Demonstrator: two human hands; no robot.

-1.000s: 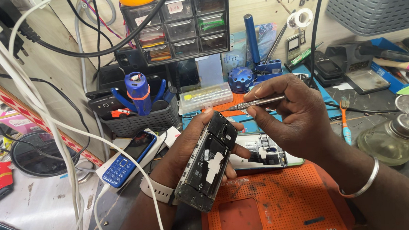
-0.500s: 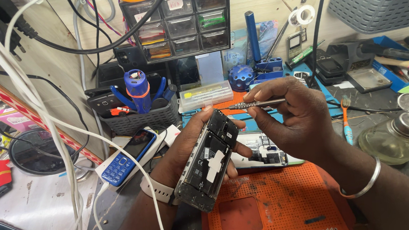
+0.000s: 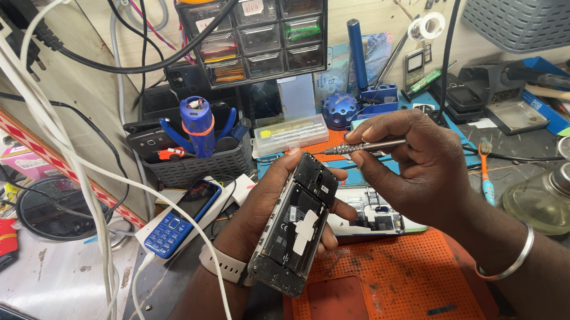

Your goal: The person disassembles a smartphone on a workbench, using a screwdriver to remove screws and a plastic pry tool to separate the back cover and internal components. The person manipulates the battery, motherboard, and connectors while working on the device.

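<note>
At the centre of the counter (image 3: 73, 288), an opened phone (image 3: 296, 223) with its back cover off is cradled in the left hand (image 3: 268, 208); the grip is wrapped around it, fingers (image 3: 332, 210) curled over its right edge, so that the bared inner side is turned up and the top end is tilted toward one o'clock; a white watch (image 3: 222, 264) is worn on that wrist. At two o'clock from the phone, a slim metal screwdriver (image 3: 357, 147) is pinched in the right hand (image 3: 419, 170), thumb and fingertips pressed together on the shaft; the tool is held nearly level, its tip pointed toward nine o'clock just above the phone's top end; whether the tip touches cannot be told. A silver bangle (image 3: 509, 264) is seen on the right wrist. Below both hands an orange work mat (image 3: 387, 286) is spread; behind the phone, a second opened handset (image 3: 369, 217) is laid flat. At nine o'clock a blue keypad phone (image 3: 173, 231) is lying; at three o'clock a glass bottle (image 3: 555, 194) is stood.
</note>
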